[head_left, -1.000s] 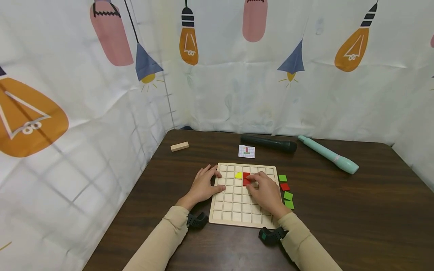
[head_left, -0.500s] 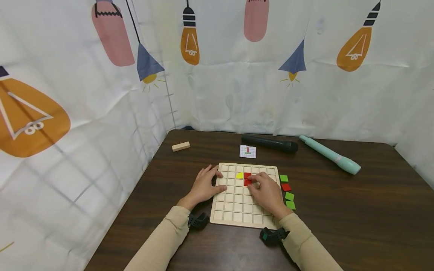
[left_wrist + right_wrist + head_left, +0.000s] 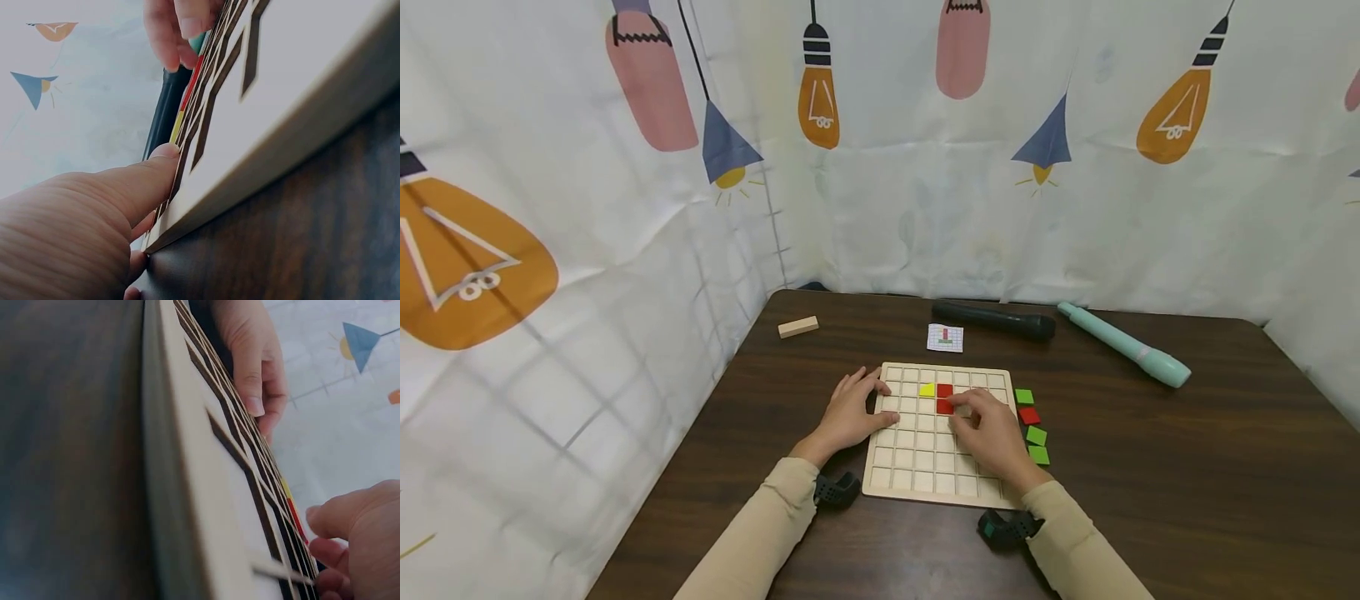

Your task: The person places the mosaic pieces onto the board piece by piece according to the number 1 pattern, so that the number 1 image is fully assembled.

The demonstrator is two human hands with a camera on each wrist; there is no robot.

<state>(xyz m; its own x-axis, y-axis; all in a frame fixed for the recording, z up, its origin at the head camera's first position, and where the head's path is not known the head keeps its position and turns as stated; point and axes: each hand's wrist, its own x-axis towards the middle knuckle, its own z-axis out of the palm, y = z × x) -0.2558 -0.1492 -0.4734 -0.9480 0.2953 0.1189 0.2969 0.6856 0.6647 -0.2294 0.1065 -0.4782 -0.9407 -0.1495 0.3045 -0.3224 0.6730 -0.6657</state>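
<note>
1. a small wooden block (image 3: 797,326) lies near the far left corner of the dark table (image 3: 1187,467), well apart from everything else.
2. the left hand (image 3: 852,412) rests flat on the left edge of the wooden grid board (image 3: 917,467), fingers fairly straight and spread, thumb on top of the grid; it grips nothing. the left wrist view shows the thumb lying along the board's rim.
3. a yellow piece (image 3: 928,389) sits in the board's second row, touching two red squares (image 3: 944,397) stacked one behind the other just to its right.
4. a small printed card (image 3: 945,337) lies just beyond the board's far edge.
5. the right hand (image 3: 994,431) lies over the board's right half, fingers curled, fingertips at the nearer red square; whether they pinch it or only touch it cannot be told.
6. a black stick (image 3: 994,320) lies across the table behind the card.
7. four loose squares sit in a line just off the board's right edge: a green square (image 3: 1024,397), a red one (image 3: 1029,415), then two more green ones (image 3: 1037,445).
8. a mint-green tube (image 3: 1123,344) lies slantwise at the far right, its tip near the black stick's end.
</note>
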